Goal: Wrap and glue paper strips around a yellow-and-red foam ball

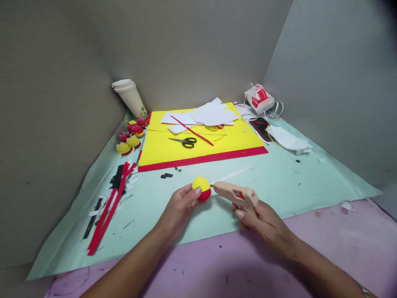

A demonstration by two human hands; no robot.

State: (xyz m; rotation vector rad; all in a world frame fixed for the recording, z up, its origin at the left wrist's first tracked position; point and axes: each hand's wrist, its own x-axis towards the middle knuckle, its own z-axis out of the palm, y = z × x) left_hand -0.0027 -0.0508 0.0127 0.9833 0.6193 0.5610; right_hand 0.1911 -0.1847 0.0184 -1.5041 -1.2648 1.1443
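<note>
Between the fingers and thumb of my left hand [180,209] is a small ball [201,187], its upper part yellow and its lower part red, with a ridged surface. My right hand [259,219] is wrapped round the handle of a beige glue gun [237,193]. The gun points left, and its nozzle is at the ball's right side; whether they touch I cannot tell. Several similar red and yellow balls [132,142] sit in a group at the back left.
A yellow board [155,145] with a red edge bears black scissors [188,142], white paper [214,114] and a red strip [198,135]. Red strips [105,219] and black scraps lie left. A lidded cup [130,97] stands back left; a tissue pack [259,99] sits back right.
</note>
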